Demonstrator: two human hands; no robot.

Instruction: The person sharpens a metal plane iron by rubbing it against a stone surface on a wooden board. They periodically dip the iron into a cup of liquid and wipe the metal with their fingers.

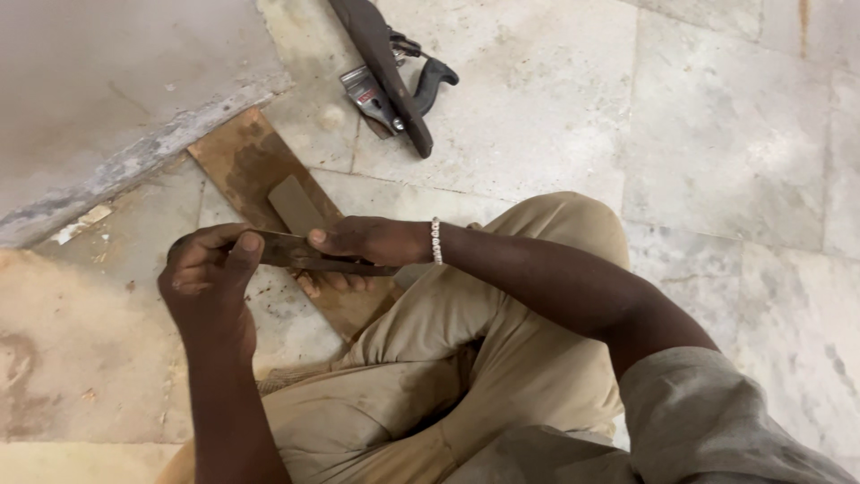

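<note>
My left hand [208,273] and my right hand [372,240] both grip a flat dark metal blade [285,248], holding it level above a grey sharpening stone [296,204]. The stone is set in a brown wooden board [242,161] lying on the floor. My toes [333,282] rest on the board just under the blade. A beaded bracelet [436,240] circles my right wrist.
A hand plane with a dark body and black handle [390,76] lies on its side on the marble floor at the top. A raised grey concrete step [107,108] runs along the upper left. My bent knee in tan trousers [537,260] fills the centre.
</note>
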